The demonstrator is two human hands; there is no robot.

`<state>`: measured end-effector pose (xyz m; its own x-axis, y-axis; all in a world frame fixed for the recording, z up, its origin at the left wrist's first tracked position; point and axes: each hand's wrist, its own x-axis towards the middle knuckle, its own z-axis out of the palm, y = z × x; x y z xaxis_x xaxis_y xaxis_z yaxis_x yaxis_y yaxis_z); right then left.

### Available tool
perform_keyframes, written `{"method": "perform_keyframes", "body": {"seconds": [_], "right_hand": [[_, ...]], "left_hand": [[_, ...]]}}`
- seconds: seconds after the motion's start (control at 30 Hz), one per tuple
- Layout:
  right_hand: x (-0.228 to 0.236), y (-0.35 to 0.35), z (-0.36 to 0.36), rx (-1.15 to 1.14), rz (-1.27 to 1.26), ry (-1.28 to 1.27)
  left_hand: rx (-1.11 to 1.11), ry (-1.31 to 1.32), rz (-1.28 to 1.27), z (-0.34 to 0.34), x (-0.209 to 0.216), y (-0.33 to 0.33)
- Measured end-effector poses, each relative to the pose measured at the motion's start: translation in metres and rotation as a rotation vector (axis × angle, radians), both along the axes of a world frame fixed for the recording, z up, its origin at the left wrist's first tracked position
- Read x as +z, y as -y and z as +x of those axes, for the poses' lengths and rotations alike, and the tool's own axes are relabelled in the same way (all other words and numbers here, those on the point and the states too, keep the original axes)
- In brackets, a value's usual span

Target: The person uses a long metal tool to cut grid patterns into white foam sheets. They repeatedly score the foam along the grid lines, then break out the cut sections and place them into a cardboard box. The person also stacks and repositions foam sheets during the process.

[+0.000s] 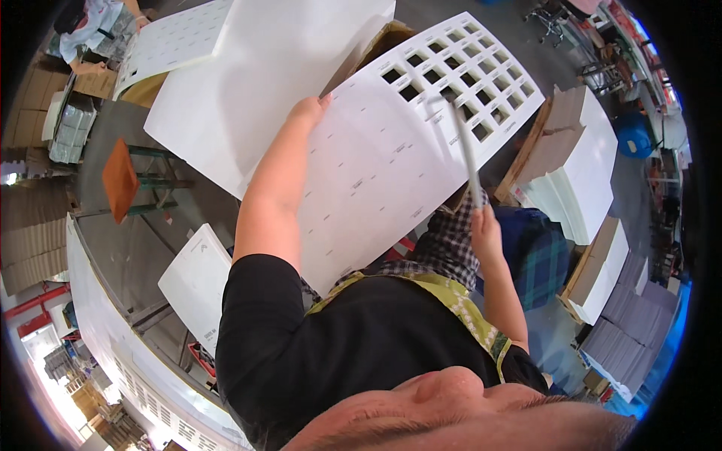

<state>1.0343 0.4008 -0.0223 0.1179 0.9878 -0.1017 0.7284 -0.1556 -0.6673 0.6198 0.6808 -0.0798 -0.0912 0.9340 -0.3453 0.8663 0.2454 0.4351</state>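
A large white board sheet [361,177] with small printed marks slopes across in front of me. Its far right part has rows of square holes, with dark gaps showing through them. My left hand [308,113] is closed on the sheet's far left edge; its fingers are partly hidden. In my right hand [486,229], at the sheet's near right side, is a long pale stick-like tool [468,154]. That tool reaches up over the sheet, its blurred far end near the first holes. Under the sheet, part of a brown carton [383,41] shows at the far edge.
Beyond my left arm lies a big plain white sheet [226,105]. A co-worker's hand [90,68] is near another printed sheet [177,41], far left. An orange-topped stool [120,180] stands left. White sheets [583,161] and grey sheets [632,319] are stacked on the right.
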Motion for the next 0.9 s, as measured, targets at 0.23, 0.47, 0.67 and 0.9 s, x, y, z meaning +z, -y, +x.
{"method": "perform_keyframes", "body": {"seconds": [0.23,0.47,0.67,0.9], "right_hand": [[-0.034,0.007,0.014,-0.053,0.411,0.064],[0.012,0.008,0.011,-0.009,0.256,-0.313],[-0.031,-0.015,0.013,0.015,0.03,0.054],[-0.025,0.0,0.007,-0.007,0.366,-0.22]], "left_hand": [[-0.03,0.024,0.02,-0.001,-0.003,-0.003],[-0.023,0.024,0.003,-0.003,0.0,0.001],[-0.058,0.013,0.032,0.001,0.0,-0.004],[-0.026,0.005,0.076,-0.002,-0.012,-0.005]]}}
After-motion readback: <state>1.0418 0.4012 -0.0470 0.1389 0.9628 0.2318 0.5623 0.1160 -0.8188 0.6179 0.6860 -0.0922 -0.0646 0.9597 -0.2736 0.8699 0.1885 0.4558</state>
